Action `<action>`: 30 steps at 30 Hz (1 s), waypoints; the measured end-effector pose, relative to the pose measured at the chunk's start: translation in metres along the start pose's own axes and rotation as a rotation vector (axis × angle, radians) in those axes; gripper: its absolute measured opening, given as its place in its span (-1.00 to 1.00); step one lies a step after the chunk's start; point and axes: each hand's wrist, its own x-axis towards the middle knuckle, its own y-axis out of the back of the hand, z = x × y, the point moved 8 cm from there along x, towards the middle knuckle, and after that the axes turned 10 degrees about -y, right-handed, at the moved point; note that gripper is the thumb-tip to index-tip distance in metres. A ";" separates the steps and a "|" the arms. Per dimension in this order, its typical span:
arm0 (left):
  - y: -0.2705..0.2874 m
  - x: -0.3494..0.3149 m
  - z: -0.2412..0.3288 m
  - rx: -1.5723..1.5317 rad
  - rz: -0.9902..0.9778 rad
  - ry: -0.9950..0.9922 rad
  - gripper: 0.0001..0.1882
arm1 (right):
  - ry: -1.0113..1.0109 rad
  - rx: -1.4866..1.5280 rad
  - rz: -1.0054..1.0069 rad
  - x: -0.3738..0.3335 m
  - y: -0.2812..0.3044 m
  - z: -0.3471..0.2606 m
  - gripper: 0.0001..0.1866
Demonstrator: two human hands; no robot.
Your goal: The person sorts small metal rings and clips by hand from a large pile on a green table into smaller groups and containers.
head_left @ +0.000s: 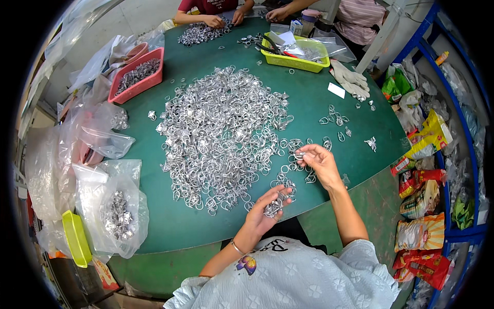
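Note:
A wide heap of small silver-coloured metal rings (221,129) covers the middle of the green table. At its lower right, my left hand (261,215) is turned palm up, its fingers curled around a small bunch of rings (274,207). Just above and to the right, my right hand (321,164) pinches a ring (300,155) between thumb and fingertips. Loose rings (291,166) lie on the table between and below my hands. Small groups of rings (334,117) are scattered farther right.
A pink basket (138,85) of metal pieces stands at the far left, a yellow-green tray (303,63) at the back. Plastic bags (135,180) line the left edge. A glove (350,80) lies right. Across the table, another person's hands (226,19) handle rings. Blue shelving (465,154) borders the right.

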 end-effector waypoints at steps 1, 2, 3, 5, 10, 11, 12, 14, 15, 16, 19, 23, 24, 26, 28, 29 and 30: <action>0.000 0.001 0.000 -0.003 -0.020 -0.002 -0.61 | 0.027 -0.022 0.003 0.000 -0.001 -0.001 -0.83; 0.002 0.003 -0.001 -0.006 -0.038 -0.007 -0.61 | 0.053 -0.043 0.003 -0.001 -0.003 -0.002 -0.83; 0.003 0.004 -0.001 -0.009 -0.056 -0.011 -0.61 | 0.079 -0.064 0.003 -0.001 -0.005 -0.002 -0.82; 0.004 0.004 -0.002 -0.003 -0.043 -0.011 -0.62 | 0.019 -0.185 0.026 0.002 0.002 0.010 -0.83; 0.007 0.004 -0.002 0.045 -0.030 -0.025 -0.63 | -0.143 0.200 -0.050 0.002 0.001 0.032 -0.81; 0.007 0.004 -0.001 0.041 -0.011 -0.030 -0.63 | -0.190 0.278 -0.071 -0.002 -0.009 0.031 -0.80; 0.007 0.005 -0.001 0.038 0.007 -0.035 -0.63 | -0.237 0.357 -0.091 -0.006 -0.017 0.031 -0.80; 0.006 0.008 0.001 0.037 0.036 -0.067 -0.63 | -0.273 0.359 -0.093 -0.012 -0.025 0.030 -0.77; 0.006 0.009 0.002 0.037 0.050 -0.083 -0.62 | -0.292 0.361 -0.095 -0.015 -0.029 0.030 -0.76; 0.005 0.009 0.004 0.044 0.048 -0.089 -0.62 | -0.270 0.319 -0.105 -0.018 -0.034 0.025 -0.72; -0.004 0.008 0.010 0.097 0.028 -0.130 -0.62 | -0.262 0.265 -0.147 -0.021 -0.040 0.019 -0.70; -0.010 0.011 0.021 0.278 0.025 -0.223 -0.63 | -0.239 0.136 -0.166 -0.028 -0.046 0.016 -0.75; -0.010 0.012 0.023 0.331 0.034 -0.240 -0.62 | -0.203 0.088 -0.136 -0.027 -0.042 0.018 -0.77; -0.010 0.014 0.025 0.391 0.043 -0.256 -0.68 | -0.158 0.013 -0.093 -0.027 -0.040 0.019 -0.79; -0.009 0.015 0.029 0.469 0.073 -0.289 -0.73 | -0.141 -0.039 -0.068 -0.028 -0.040 0.020 -0.81; -0.007 0.015 0.030 0.516 0.095 -0.312 -0.76 | -0.148 -0.023 -0.066 -0.028 -0.039 0.022 -0.81; -0.006 0.015 0.033 0.563 0.117 -0.336 -0.79 | -0.155 -0.007 -0.063 -0.027 -0.038 0.024 -0.81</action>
